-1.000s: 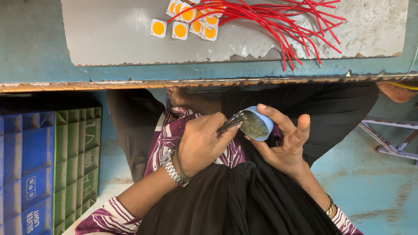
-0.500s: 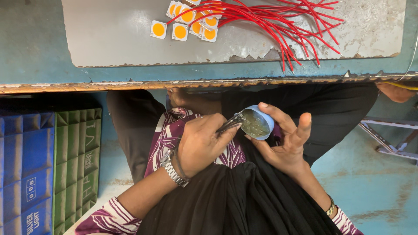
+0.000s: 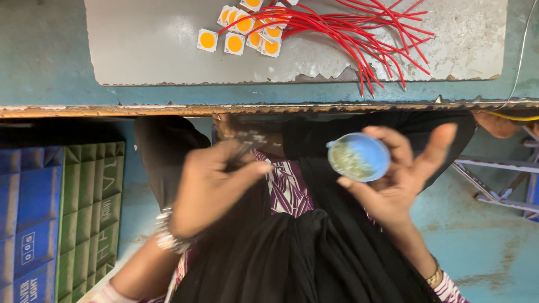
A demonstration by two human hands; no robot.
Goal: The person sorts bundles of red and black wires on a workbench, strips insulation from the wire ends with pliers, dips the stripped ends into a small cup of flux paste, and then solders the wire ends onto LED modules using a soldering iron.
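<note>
Between right hand (image 3: pixel 393 179) fingertips: blue tin (image 3: pixel 359 157), gripped; left hand (image 3: pixel 210 191) blurred, grip unclear.

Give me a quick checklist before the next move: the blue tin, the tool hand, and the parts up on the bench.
1. Small blue round tin gripped by right hand: ok.
2. Tin open, greyish paste showing: ok.
3. Left hand apart from the tin: ok.
4. Thin tool in left hand: cannot tell, blurred.
5. Red wires lying on the grey plate: ok.
6. Square yellow-centred chips beside the wires: ok.
</note>
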